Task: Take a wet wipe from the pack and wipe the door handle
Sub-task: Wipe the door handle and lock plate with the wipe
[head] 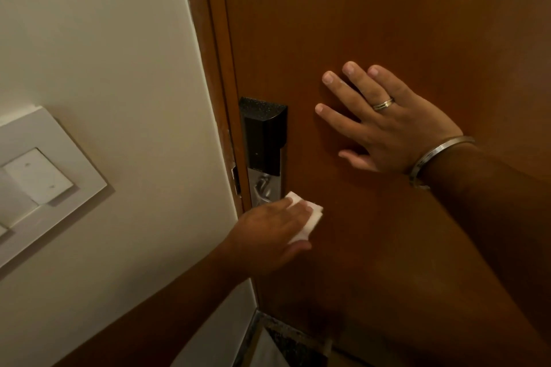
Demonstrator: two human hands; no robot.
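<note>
Left hand holding wipe, right hand on door

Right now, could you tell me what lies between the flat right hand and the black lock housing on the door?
Only bare door, seen in the head view, separates the right hand from the lock housing.

Two bare hands, one folded white wet wipe, one black-and-silver electronic door lock, one white wall switch plate, one silver bangle, one metal finger ring.

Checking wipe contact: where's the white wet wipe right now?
Head view, lower centre: the white wet wipe is held under the left hand, against the brown wooden door, just below the black-and-silver lock plate.
</note>
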